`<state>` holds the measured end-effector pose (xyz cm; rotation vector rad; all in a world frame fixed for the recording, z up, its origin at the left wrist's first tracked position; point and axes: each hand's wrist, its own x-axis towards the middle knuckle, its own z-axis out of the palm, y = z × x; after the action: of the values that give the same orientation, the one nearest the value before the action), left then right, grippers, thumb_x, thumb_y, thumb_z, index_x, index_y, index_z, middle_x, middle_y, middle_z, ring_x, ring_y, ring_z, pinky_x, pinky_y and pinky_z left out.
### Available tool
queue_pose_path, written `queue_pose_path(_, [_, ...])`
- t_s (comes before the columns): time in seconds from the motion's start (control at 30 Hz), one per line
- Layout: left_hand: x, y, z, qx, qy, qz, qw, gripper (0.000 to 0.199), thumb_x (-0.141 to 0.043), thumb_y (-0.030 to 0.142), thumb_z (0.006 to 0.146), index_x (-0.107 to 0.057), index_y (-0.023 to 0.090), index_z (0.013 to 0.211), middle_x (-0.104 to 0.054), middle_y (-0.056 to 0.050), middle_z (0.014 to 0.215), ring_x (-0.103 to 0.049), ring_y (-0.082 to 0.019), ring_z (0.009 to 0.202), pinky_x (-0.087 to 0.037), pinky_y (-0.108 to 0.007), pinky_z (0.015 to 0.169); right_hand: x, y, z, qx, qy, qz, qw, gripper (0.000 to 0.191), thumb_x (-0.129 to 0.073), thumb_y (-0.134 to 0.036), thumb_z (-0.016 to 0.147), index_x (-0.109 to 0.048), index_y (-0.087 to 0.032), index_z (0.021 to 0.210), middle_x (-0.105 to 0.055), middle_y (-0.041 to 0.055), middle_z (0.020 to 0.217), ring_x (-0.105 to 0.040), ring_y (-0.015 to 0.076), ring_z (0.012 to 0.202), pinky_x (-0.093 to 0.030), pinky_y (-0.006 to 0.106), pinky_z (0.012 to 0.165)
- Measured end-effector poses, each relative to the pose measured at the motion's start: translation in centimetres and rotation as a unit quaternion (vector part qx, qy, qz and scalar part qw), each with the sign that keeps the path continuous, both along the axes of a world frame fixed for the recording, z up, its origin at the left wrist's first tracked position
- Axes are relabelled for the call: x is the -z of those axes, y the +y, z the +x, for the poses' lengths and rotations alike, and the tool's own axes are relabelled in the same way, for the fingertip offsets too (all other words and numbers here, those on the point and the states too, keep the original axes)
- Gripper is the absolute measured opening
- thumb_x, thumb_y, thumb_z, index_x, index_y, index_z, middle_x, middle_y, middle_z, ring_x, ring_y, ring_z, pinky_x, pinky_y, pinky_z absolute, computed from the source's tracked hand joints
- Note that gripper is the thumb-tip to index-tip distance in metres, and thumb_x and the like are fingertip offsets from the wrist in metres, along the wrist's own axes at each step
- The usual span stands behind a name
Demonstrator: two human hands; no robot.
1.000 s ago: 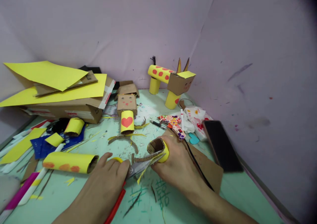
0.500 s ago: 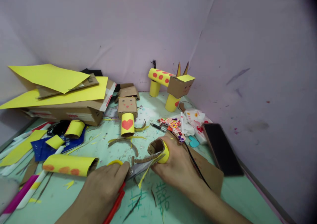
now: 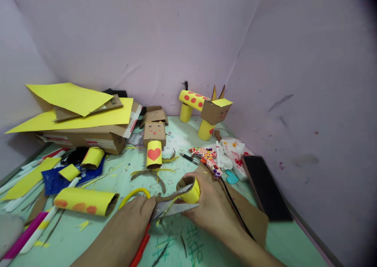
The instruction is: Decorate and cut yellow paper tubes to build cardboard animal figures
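My left hand (image 3: 129, 220) is closed round the handles of a pair of scissors (image 3: 169, 208) with a red and a yellow grip. Its blades are spread across the rim of a short yellow cardboard tube (image 3: 192, 193). Fingers of my right hand (image 3: 206, 204) wrap round that tube from the right, its brown open end facing left. From the rim a thin brown-and-yellow strip trails over the blades. Left of my left hand lies a longer yellow tube (image 3: 85, 201) with orange spots.
A cardboard animal (image 3: 198, 105) with a spotted yellow body stands at the back, a box-headed figure (image 3: 154, 141) nearer. Yellow sheets (image 3: 70, 98) top a carton (image 3: 108, 140) at left. A phone (image 3: 266, 188) lies at right, by a floral-patterned item (image 3: 210, 161) and a pen (image 3: 190, 158).
The scissor blades have opened wider at the tube's rim. The view has tilted slightly, so the things on the table appear lower. Both hands keep their hold.
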<state>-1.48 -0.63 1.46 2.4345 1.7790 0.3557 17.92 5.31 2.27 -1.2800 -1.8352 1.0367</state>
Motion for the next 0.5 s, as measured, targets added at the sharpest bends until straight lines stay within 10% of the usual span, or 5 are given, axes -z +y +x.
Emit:
queue_pose_path(0.23, [-0.2, -0.5, -0.3, 0.017, 0.017, -0.02, 1.0, 0.045, -0.038, 0.002, 0.071, -0.055, 0.023, 0.107, -0.068, -0.004, 0.083, -0.064, -0.018, 0.073, -0.049, -0.027, 0.066, -0.9, -0.3, -0.3, 0.026, -0.034, 0.027, 0.999, 0.031, -0.058, -0.01, 0.055, -0.056, -0.02, 0.085, -0.066, 0.0011, 0.076, -0.061, 0.0171, 0.069, -0.047, 0.025, 0.06])
queue_pose_path(0.5, [0.0, -0.4, -0.8, 0.077, 0.115, 0.134, 0.981, 0.031, -0.033, 0.006, 0.078, -0.051, 0.018, 0.1, -0.066, -0.006, 0.075, -0.063, -0.022, 0.063, -0.049, -0.034, 0.054, -1.4, -0.5, -0.2, 0.028, -0.055, 0.039, 0.997, 0.029, -0.057, -0.008, 0.055, -0.058, -0.018, 0.083, -0.065, 0.001, 0.074, -0.061, 0.0162, 0.067, -0.047, 0.023, 0.058])
